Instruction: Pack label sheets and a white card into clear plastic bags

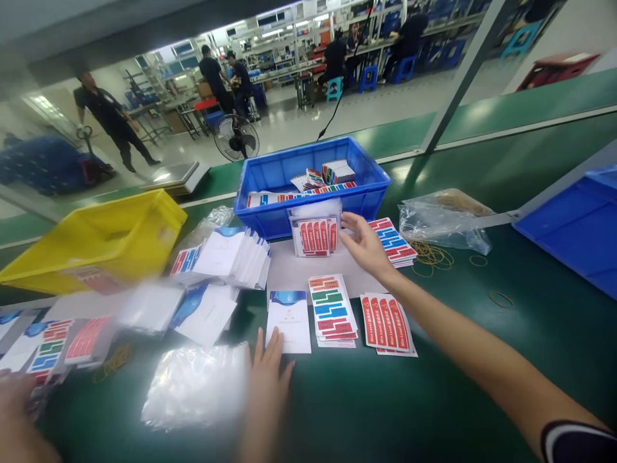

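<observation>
My right hand reaches to the front of the blue bin. Its fingers and thumb close on the right edge of a clear packet with red label sheets inside, held upright. My left hand, slightly blurred, lies with fingers apart at the lower left corner of a white leaflet with a blue top. Right of the leaflet lie a stack of multicoloured label sheets and a stack of red label sheets. Shiny clear bags lie left of my left hand.
Another person's hand blurs at the far left, near packets. White leaflet stacks stand beside a yellow bin. Rubber bands, a plastic bag and another blue bin are at right.
</observation>
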`<act>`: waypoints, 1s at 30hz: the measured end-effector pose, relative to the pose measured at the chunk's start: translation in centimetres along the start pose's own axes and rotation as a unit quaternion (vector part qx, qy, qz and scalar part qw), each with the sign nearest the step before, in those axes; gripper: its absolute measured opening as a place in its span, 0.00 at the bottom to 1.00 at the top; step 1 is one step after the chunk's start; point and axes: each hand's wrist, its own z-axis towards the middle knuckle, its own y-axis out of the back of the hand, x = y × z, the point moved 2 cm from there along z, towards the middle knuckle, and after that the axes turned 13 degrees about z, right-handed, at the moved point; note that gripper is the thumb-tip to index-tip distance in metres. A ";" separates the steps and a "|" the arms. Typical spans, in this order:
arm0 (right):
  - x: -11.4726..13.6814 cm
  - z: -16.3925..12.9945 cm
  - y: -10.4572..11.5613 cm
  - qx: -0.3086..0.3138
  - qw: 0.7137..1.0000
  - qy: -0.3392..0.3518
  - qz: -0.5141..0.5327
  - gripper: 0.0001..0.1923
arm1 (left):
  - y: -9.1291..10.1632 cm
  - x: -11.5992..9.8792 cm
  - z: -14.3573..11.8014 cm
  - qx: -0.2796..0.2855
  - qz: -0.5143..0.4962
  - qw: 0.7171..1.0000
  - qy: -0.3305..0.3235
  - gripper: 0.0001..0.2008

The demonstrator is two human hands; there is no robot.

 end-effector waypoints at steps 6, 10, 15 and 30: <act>0.3 -7.8 0.2 0.157 0.976 0.068 -0.137 0.15 | 0.2 -0.2 -0.5 -0.075 0.008 0.997 -0.033 0.16; 0.5 -11.9 0.6 0.222 0.952 0.091 -0.190 0.15 | 0.9 0.0 -0.6 -0.079 -0.057 0.995 -0.031 0.16; 0.8 -15.1 0.8 0.255 0.944 0.082 -0.194 0.14 | 1.4 0.3 -1.0 -0.086 -0.120 0.988 0.032 0.13; -3.0 -18.1 -7.7 0.436 0.832 0.211 -0.271 0.25 | 8.5 11.0 1.4 -0.059 -0.164 0.974 0.147 0.17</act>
